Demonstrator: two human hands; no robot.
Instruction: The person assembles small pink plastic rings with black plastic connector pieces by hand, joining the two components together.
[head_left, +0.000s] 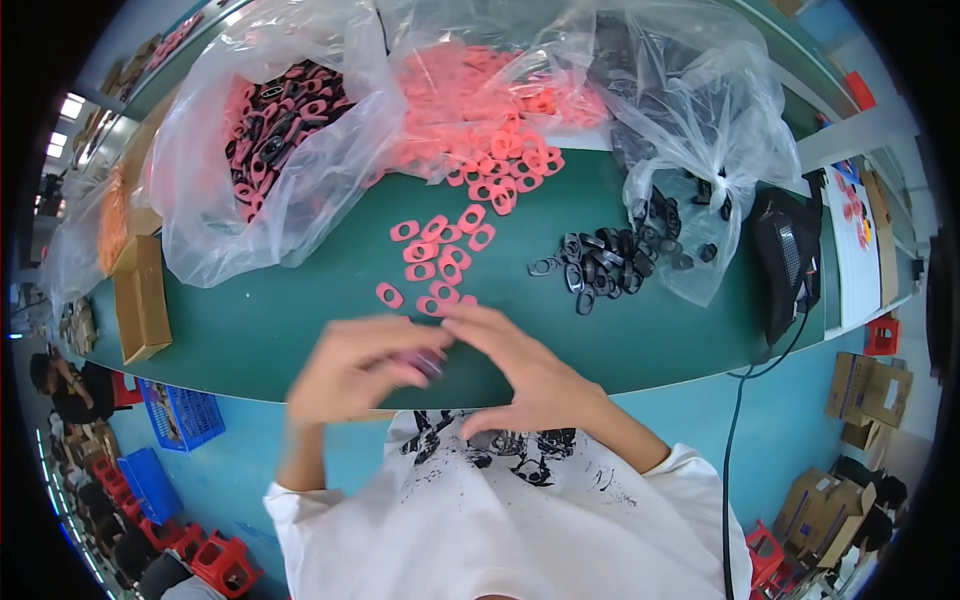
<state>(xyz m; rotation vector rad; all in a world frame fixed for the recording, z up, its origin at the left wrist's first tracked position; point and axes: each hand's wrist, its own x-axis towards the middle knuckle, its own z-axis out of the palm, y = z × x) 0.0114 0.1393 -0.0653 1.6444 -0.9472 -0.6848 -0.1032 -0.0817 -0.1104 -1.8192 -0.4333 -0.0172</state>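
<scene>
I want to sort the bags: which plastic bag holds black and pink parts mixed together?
The left bag; the middle bag shows only pink parts, the right bag only black ones.

3 clear plastic bags are sitting along the table's far edge: left bag holding mixed pink and black rings, middle bag pink, right bag black; brown cardboard box lying at left.
</scene>
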